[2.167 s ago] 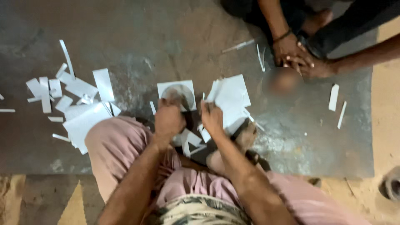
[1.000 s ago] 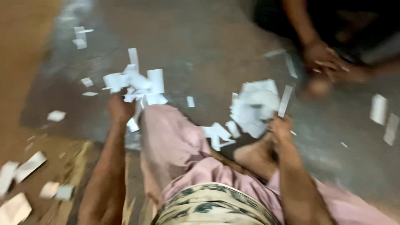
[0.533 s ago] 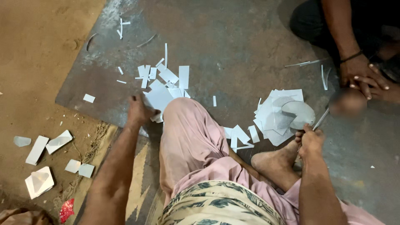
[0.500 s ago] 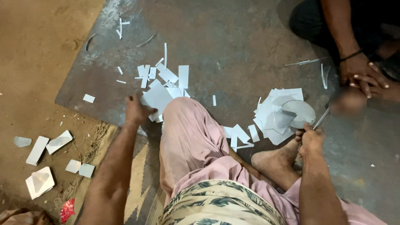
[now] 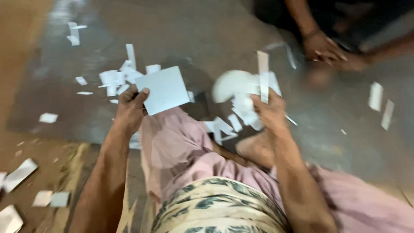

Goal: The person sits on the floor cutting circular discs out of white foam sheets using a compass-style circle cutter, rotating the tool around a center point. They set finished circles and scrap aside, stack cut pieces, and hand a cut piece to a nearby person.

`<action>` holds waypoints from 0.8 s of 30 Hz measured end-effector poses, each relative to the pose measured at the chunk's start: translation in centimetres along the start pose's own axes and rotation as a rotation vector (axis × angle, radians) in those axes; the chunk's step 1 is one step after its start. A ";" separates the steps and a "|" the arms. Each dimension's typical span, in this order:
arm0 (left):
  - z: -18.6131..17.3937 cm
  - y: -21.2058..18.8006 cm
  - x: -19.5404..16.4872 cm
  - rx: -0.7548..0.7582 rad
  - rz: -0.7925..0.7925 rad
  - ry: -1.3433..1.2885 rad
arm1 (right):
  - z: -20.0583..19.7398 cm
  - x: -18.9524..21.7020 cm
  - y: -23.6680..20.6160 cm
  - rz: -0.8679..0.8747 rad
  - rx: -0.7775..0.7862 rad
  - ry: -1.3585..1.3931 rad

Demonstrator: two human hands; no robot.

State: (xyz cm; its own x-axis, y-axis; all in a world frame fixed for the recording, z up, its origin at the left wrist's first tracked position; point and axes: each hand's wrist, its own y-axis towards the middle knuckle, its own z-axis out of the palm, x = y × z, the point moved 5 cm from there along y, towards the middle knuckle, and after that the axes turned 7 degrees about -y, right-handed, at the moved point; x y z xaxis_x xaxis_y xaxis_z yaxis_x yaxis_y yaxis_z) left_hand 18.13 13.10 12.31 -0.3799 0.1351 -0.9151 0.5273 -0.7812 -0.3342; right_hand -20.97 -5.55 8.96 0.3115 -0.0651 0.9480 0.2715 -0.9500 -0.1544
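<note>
No packages, labels, signs or screens anywhere in my view. Nothing boxed, wrapped, tagged or lit up that I can see. Frame is motion-blurred, so fine print on any surface couldn't be told anyway.
</note>
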 end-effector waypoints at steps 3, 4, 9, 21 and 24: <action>7.6 -1.9 3.2 0.189 -0.146 0.018 | 1.9 3.9 -1.6 -0.175 0.138 -0.011; 9.8 -2.5 4.0 0.250 -0.176 -0.052 | 2.2 4.5 -2.1 -0.183 0.162 -0.007; 15.4 -4.7 5.8 0.453 -0.196 -0.251 | 0.5 5.6 -4.1 -0.294 0.032 -0.313; 16.1 -5.8 5.8 0.407 -0.198 0.507 | -0.1 3.1 -5.3 -0.294 0.018 -0.368; 17.7 -7.0 4.2 0.544 0.407 0.892 | 0.2 2.7 -5.3 -0.276 0.006 -0.409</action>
State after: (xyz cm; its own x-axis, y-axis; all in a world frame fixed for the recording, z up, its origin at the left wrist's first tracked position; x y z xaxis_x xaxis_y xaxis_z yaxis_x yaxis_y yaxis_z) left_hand -0.58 8.36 14.78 0.5409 0.0266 -0.8407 0.0033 -0.9996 -0.0296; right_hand -21.42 -0.65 12.31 0.5588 0.3152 0.7670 0.3995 -0.9129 0.0841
